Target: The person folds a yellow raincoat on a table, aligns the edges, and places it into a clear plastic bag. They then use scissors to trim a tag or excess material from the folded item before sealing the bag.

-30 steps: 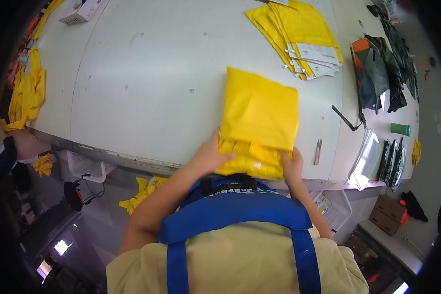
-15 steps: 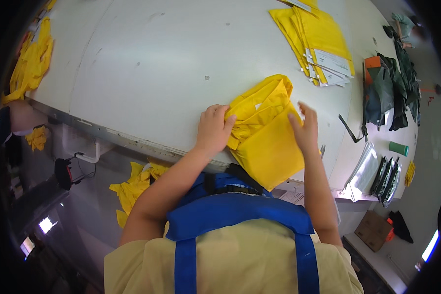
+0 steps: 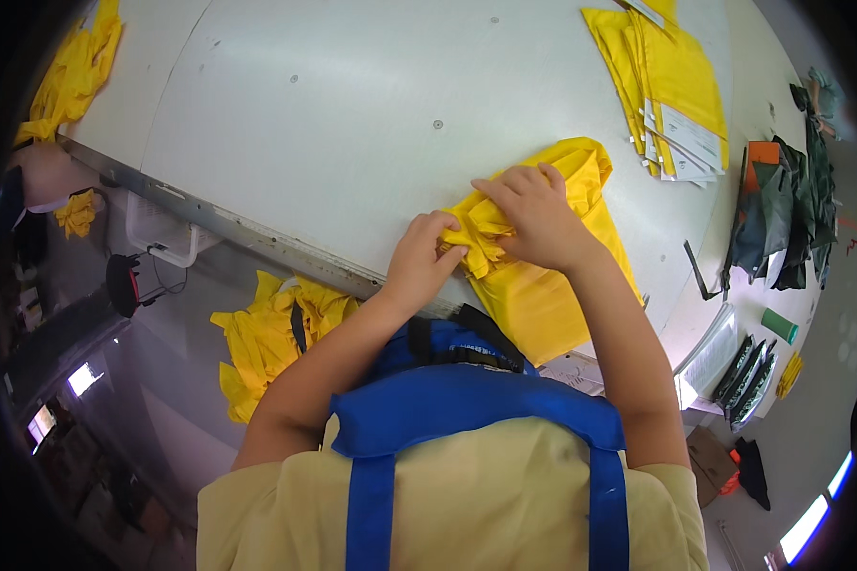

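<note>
A folded yellow garment (image 3: 548,309) of thin, slightly shiny fabric lies at the table's near edge, its lower corner reaching over that edge. Loose, crumpled fabric shows on its upper left part. My left hand (image 3: 421,259) is closed on the crumpled left edge, pinching it between thumb and fingers. From the right, my right hand (image 3: 540,217) reaches across the bundle, its bent fingers closed on the bunched fabric beside the left hand. The fabric under the right palm is hidden.
Flat yellow packs (image 3: 681,81) with white labels lie stacked at the far right of the white table (image 3: 324,143). Dark green pieces (image 3: 781,209), a green roll (image 3: 779,325) and clear bags (image 3: 709,352) are farther right. Yellow fabric (image 3: 267,343) hangs below the near edge.
My right hand has moved left from the garment's right side onto its crumpled part and closed there. My left hand stays at the left edge. The whole view has shifted slightly.
</note>
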### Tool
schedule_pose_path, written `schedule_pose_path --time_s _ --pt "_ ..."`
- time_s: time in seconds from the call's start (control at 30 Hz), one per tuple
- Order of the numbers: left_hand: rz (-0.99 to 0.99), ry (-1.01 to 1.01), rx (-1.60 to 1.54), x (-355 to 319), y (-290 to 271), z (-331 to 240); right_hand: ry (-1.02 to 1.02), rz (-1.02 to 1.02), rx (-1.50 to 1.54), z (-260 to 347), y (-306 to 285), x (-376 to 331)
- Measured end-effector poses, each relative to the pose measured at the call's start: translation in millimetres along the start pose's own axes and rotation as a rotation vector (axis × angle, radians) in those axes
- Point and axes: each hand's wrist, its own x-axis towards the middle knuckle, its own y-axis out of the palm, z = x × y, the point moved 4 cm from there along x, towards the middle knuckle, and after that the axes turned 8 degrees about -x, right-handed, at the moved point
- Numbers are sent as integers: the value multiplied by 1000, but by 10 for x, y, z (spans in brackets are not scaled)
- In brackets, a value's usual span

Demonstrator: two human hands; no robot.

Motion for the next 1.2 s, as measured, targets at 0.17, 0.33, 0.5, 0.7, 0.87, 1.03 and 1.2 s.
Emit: schedule_pose_path --time_s 0.17,0.33,0.5,0.7,0.87,1.03,1.2 --pt "-84 397 275 42 19 -198 -147 -305 52 226 -17 -362" --pt "56 716 387 -23 65 -177 183 31 95 272 250 -549" --pt "134 673 441 -8 145 -186 31 35 173 235 259 -575" --pt "270 490 618 -93 237 -106 -27 -55 221 281 284 -619" --pt "327 425 585 -156 247 -93 -4 -119 186 308 176 -504" --pt "348 -75 10 -115 60 159 -74 -227 -149 36 -266 11" --pt "58 122 104 292 114 -182 -245 -2 37 -40 72 76"
